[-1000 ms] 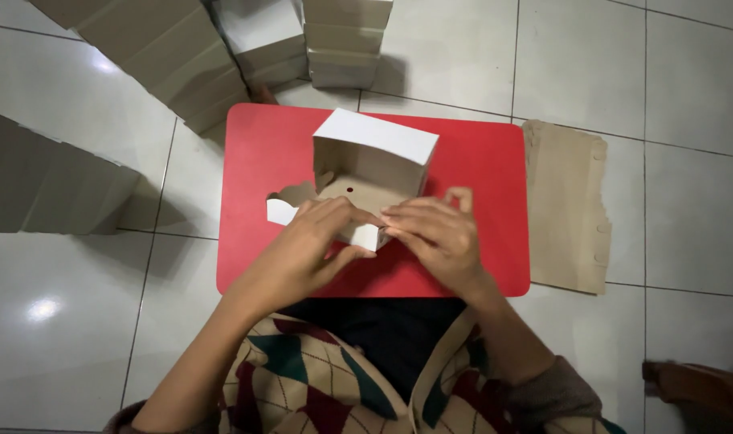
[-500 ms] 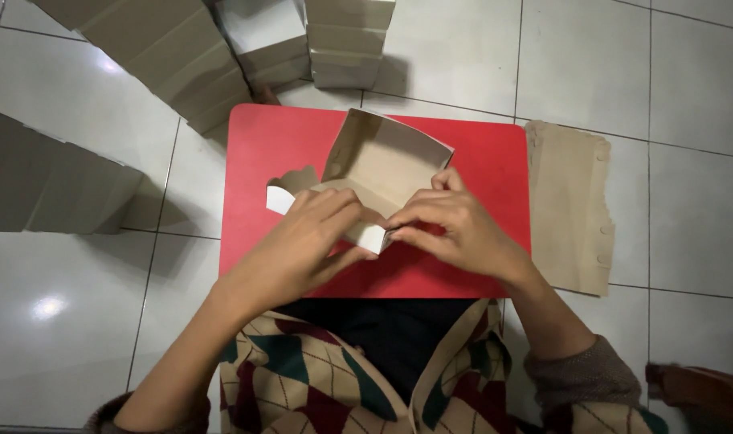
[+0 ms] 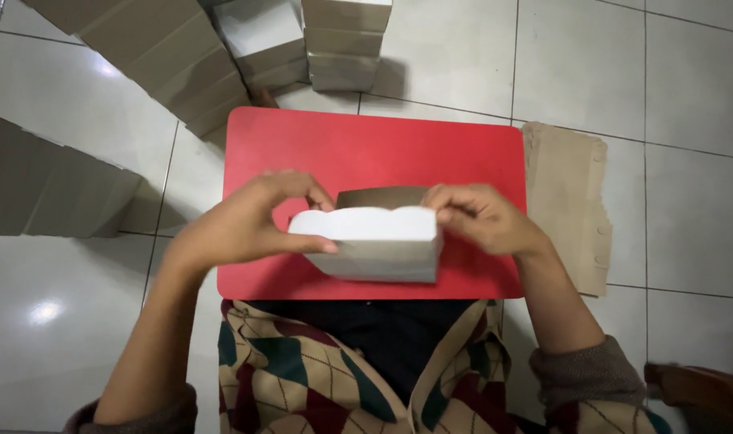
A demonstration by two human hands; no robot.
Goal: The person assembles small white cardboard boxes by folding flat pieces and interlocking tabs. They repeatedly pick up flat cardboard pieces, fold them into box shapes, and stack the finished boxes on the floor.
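Observation:
A small cardboard box (image 3: pixel 374 241), white outside and brown inside, is held above the near edge of a red tray table (image 3: pixel 382 145). My left hand (image 3: pixel 246 225) grips its left end, thumb along the white scalloped flap. My right hand (image 3: pixel 483 217) pinches its right end. The box lies on its side with the brown inner wall showing behind the white flap. My patterned clothing fills the bottom of the view.
Stacks of folded boxes (image 3: pixel 342 40) stand beyond the table on the tiled floor. More flat cardboard leans at the far left (image 3: pixel 53 189). A pile of flat brown blanks (image 3: pixel 571 205) lies to the right of the table. A brown object (image 3: pixel 696 390) sits at bottom right.
The box was open and upright on the table with its lid raised. Both hands have since tipped it toward me, and the white flap now faces up.

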